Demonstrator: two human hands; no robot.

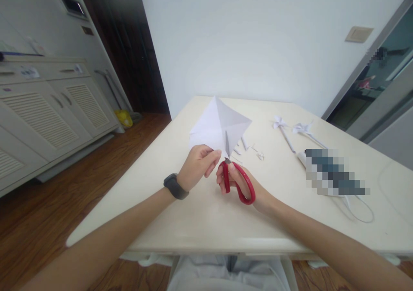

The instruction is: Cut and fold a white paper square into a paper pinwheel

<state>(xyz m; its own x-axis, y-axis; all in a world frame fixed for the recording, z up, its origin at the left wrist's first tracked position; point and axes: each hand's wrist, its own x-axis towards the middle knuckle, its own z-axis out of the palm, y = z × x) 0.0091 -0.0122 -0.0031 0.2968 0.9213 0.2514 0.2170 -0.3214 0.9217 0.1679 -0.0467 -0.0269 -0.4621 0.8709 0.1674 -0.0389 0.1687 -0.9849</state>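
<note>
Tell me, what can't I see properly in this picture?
In the head view:
Right hand: the red scissors hide parts of some fingers.
Tabletop: the paper sheet covers part of it.
Pixelated thing on the right: blocky blur hides what it is.
Paper scraps: too small to make out their shapes.
Left arm: cut off by the bottom edge.

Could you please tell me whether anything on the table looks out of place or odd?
A pixelated patch toward the right of the table looks odd, since it hides whatever lies there. Small white scraps also lie loose near the paper sheet, which looks slightly untidy.
</note>
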